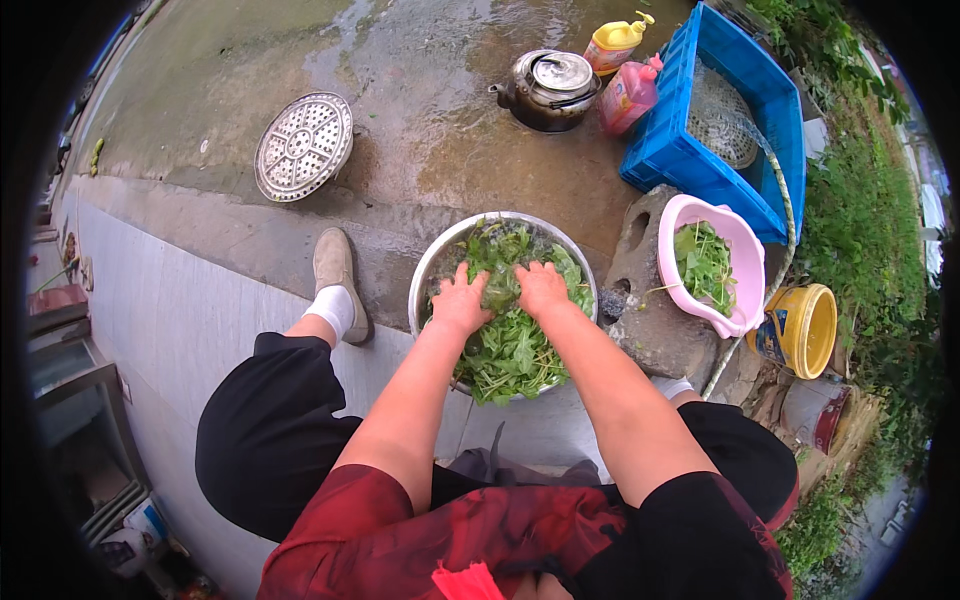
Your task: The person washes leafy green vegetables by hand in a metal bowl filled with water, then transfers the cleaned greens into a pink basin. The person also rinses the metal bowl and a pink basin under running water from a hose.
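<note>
A round stainless-steel basin (417, 281) stands between my feet, filled with water and leafy greens (517, 352). Both of my hands reach into it from above. My left hand (460, 301) lies over the greens with its fingers spread, its fingertips at the water. To its right, my right hand (541, 290) has its fingers apart too, and their tips dip among wet leaves. No grasp on any leaf shows in either hand. Bubbles and splashing break the water around the fingers. Beneath the surface, the lower leaves are hidden.
Right of the basin, a pink plastic basin (671, 225) of greens rests on a concrete block (637, 330). Beyond are a blue crate (660, 127) with a running hose (784, 195), a kettle (547, 94) and pump bottles (628, 96). A perforated steamer plate (304, 146) lies at left.
</note>
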### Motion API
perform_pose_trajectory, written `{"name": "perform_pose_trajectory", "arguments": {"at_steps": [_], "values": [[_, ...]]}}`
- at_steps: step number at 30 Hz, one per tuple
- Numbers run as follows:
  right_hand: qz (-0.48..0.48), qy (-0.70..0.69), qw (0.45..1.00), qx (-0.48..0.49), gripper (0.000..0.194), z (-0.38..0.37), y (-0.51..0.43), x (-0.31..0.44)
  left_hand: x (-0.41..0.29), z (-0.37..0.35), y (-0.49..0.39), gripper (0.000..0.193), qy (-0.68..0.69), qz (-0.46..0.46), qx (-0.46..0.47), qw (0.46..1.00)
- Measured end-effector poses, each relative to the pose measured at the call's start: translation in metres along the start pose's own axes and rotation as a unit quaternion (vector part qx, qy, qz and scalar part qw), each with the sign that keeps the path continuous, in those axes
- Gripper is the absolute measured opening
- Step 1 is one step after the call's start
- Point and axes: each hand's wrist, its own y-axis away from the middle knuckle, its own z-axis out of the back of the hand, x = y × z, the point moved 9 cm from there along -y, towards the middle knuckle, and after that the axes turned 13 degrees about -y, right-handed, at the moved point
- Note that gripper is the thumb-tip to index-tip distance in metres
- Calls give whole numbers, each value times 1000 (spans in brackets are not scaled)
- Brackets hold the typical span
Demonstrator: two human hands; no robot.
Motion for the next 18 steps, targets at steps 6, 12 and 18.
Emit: {"name": "perform_pose_trajectory", "arguments": {"at_steps": [6, 12, 18], "values": [[26, -247, 968, 28, 41, 22, 0, -12, 31, 1, -26, 44, 203, -10, -13, 979], [26, -601, 799, 2, 40, 77, 71, 7, 22, 92, 25, 30, 464, -67, 28, 883], [54, -740, 669, 51, 64, 126, 138, 57, 5, 137, 75, 40, 707, -181, 123, 673]]}}
